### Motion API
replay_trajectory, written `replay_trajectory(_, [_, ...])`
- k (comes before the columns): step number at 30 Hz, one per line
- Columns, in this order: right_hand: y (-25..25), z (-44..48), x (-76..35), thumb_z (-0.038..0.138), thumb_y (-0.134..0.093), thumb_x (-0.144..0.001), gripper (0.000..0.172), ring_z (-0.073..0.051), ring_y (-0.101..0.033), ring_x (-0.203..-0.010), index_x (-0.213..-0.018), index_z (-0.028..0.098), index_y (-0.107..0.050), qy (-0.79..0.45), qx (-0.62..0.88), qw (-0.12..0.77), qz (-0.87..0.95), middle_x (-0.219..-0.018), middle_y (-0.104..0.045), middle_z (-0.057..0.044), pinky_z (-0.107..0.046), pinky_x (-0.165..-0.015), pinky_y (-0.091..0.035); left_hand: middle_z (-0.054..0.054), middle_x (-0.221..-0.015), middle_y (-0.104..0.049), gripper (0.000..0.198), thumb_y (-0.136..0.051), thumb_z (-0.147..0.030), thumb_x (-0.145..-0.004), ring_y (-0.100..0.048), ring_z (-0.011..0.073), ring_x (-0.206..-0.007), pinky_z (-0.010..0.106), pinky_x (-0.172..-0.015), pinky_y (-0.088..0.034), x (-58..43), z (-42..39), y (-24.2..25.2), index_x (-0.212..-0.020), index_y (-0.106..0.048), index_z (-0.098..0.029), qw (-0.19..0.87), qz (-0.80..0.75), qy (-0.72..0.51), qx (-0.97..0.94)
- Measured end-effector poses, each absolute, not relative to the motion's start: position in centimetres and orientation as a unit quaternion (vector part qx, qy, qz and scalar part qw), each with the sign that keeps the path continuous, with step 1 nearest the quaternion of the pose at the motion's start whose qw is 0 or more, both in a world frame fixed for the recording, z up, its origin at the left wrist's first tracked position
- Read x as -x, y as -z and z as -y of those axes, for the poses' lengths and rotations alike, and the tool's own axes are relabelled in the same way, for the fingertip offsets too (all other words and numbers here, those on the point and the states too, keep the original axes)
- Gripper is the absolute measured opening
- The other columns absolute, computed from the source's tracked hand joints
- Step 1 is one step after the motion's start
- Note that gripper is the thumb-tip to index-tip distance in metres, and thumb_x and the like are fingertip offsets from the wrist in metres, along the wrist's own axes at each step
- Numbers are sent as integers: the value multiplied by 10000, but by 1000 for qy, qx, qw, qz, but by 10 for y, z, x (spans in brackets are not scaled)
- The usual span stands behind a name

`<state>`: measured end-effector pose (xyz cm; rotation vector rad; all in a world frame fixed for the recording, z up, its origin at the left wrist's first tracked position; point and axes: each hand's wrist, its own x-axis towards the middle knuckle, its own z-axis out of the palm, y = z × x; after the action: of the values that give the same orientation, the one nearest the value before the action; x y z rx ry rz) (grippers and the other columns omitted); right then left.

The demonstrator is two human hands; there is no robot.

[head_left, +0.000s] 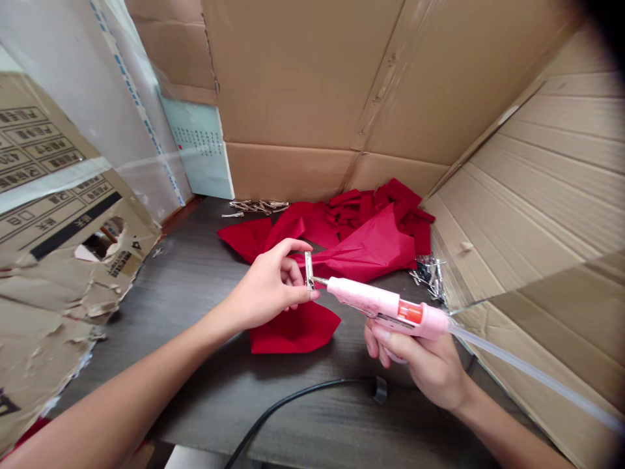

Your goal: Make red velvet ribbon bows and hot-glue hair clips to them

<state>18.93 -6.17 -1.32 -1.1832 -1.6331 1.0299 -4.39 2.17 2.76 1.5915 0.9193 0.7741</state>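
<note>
My left hand (268, 284) pinches a small metal hair clip (308, 270) upright between thumb and fingers. My right hand (420, 371) grips a pink hot glue gun (374, 301) with an orange part near its rear. The gun's metal nozzle points left and sits just beside the clip, with no visible contact. A long translucent glue stick (537, 372) runs from the gun's back towards the lower right. A red fabric piece (293, 330) lies under my left hand, and more red fabric (361, 255) spreads behind it. I cannot tell whether my left hand also holds the fabric.
A heap of red fabric strips (375, 212) and scattered metal clips (256, 207) (430, 275) lie on the dark wood-grain table (205, 397). A black cord (303, 398) crosses the front. Cardboard sheets (312, 78) stand at the back and sides.
</note>
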Motion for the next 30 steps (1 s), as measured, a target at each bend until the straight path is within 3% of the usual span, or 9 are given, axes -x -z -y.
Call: replay_trajectory(30, [14, 65, -190, 513, -554, -919, 433, -136, -538, -475, -663, 165, -582, -399, 479, 415, 663, -590, -590, -36, -265, -458, -430, -68, -648, -567, 581, -790, -236, -706, -586, 123, -516, 213, -439, -484, 46, -23, -30, -1199, -484, -205, 539, -390, -330, -670])
